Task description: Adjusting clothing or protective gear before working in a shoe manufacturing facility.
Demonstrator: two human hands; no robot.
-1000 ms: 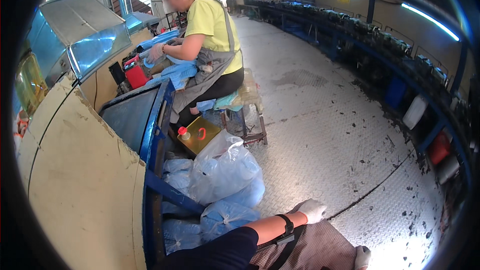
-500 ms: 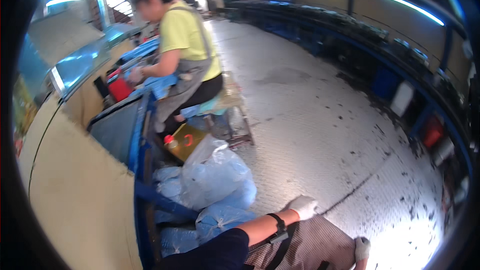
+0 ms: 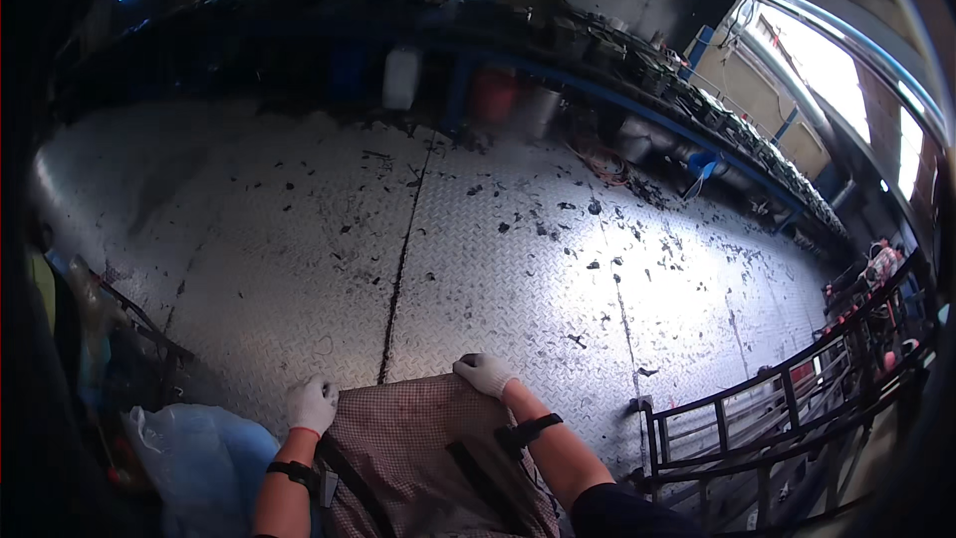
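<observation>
My left hand (image 3: 314, 404), in a white glove, is closed on the far left corner of a brown checked cloth (image 3: 413, 448) with dark straps. The cloth spreads toward me between my forearms and looks like an apron or a bag; I cannot tell which. At its far right corner, my right hand (image 3: 485, 374), gloved in white too, has its fingers curled round the edge. Each wrist carries a black band. Beside my left forearm sits a bluish plastic bag (image 3: 204, 458).
Patterned metal floor (image 3: 289, 289) littered with dark scraps stretches ahead. A long dark bench with a blue frame (image 3: 597, 85) runs along the far side, with a white container (image 3: 401, 78) and a red bucket (image 3: 494, 95) under it. A black metal rack (image 3: 742, 425) stands at right.
My view has swung right, leaving the seated person in yellow almost out of sight at the left edge. My right hand now grips the cloth's far edge, level with the left.
</observation>
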